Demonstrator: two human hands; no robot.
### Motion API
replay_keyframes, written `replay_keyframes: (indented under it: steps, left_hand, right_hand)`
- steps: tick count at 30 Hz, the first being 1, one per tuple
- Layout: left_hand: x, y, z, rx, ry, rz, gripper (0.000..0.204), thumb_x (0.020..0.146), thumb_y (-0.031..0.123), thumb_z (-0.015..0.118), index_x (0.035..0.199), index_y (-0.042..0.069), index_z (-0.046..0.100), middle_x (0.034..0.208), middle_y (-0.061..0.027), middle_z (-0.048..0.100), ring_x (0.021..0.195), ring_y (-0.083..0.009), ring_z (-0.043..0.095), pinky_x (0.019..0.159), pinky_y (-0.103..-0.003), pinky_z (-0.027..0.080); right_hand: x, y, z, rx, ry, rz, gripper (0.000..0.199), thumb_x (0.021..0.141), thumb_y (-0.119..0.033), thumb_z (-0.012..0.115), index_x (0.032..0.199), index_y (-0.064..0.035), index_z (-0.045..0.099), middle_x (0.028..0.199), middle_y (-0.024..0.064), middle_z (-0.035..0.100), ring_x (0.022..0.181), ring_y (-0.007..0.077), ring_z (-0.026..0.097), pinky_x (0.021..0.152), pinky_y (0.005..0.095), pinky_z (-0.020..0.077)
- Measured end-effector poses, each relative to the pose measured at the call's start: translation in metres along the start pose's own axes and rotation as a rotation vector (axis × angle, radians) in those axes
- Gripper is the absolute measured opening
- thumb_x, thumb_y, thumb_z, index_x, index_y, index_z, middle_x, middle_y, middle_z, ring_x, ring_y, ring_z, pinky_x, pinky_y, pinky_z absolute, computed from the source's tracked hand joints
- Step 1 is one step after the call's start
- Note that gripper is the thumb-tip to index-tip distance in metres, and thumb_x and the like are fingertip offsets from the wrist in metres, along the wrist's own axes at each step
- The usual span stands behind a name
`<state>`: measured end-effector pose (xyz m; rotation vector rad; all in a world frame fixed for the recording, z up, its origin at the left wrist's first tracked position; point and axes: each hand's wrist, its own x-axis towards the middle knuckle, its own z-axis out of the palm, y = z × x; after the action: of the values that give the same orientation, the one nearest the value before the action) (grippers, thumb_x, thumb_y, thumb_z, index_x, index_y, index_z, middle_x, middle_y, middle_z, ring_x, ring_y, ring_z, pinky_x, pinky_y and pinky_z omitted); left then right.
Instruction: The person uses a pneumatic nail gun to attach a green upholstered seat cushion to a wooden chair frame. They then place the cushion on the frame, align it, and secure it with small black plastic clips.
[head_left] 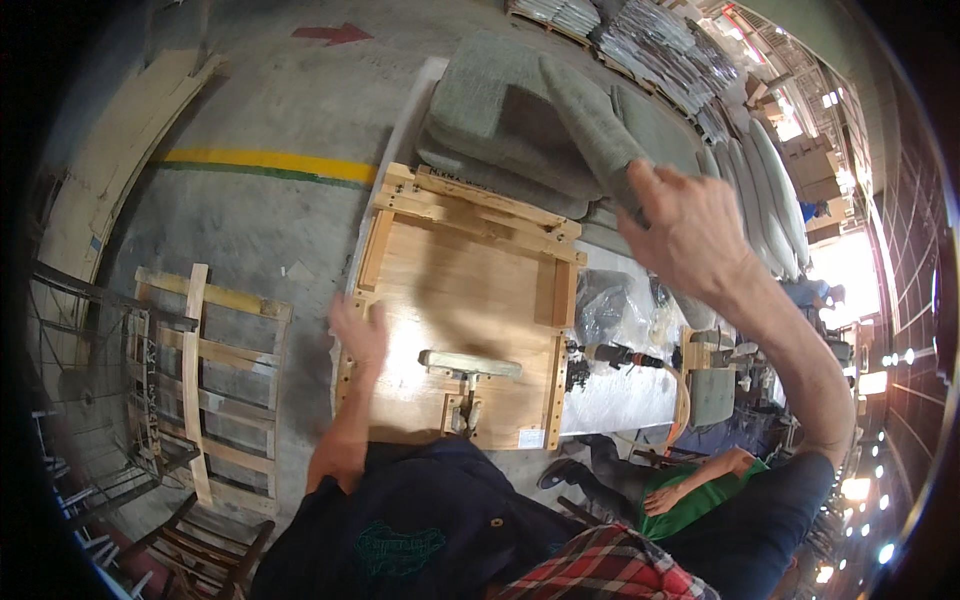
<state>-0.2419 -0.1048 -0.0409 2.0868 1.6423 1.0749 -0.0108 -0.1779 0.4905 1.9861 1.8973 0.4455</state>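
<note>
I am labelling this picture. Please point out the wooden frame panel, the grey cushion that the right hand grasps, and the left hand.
wooden frame panel (470, 300), head view, on its bare plywood face.
grey cushion (585, 120), head view, on its upper fabric edge.
left hand (358, 335), head view, on the back of the hand at the panel's left edge.

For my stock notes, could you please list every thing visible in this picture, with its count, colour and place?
wooden frame panel: one, light brown, on the workbench, centre
grey cushions: a stack, count unclear, grey-green, behind the panel
metal bracket: one, pale grey, on the panel's near part
power tool: one, dark, on the bench right of the panel
clear plastic bag: one, right of the panel
slatted wooden frame: one, pale wood, on the floor at left
yellow floor line: one, upper left
co-worker in green: one, lower right
left hand: open, on the panel's left edge
right hand: grip on a cushion's edge
</note>
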Motion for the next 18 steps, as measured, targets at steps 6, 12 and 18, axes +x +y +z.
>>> replay_keyframes:
  steps: [6,12,18]
  left_hand:
    - [0.009,0.237,0.025,-1.598,-1.199,-0.874,0.091,0.094,0.068,0.057,0.154,0.003,0.034,0.143,-0.0216,0.055,0.132,-0.0338,0.054,0.110,-0.050,0.043]
    - [-0.031,0.361,0.054,-1.866,-1.629,-1.103,0.129,0.077,0.096,0.043,0.164,0.009,0.006,0.160,-0.0296,0.026,0.143,-0.0486,0.037,0.117,-0.066,0.028]
    - [-0.059,0.354,0.039,-2.083,-1.575,-1.438,0.128,0.074,0.099,0.039,0.164,0.015,0.004,0.163,-0.0221,0.027,0.148,-0.0472,0.030,0.121,-0.066,0.020]
  right_hand:
    - [0.001,0.015,-0.004,0.011,0.113,0.141,0.025,0.086,-0.021,0.065,0.089,0.0031,0.060,0.076,0.0221,0.069,0.070,0.0408,0.068,0.066,0.0500,0.0543]
    - [-0.058,-0.002,-0.019,0.075,0.058,0.209,0.025,0.086,-0.023,0.068,0.092,-0.0007,0.058,0.081,0.0183,0.068,0.070,0.0387,0.069,0.064,0.0490,0.0543]
    - [-0.132,-0.029,-0.091,0.339,0.130,0.377,0.044,0.077,-0.012,0.082,0.117,0.0009,0.069,0.090,0.0163,0.075,0.076,0.0242,0.074,0.072,0.0356,0.0587]
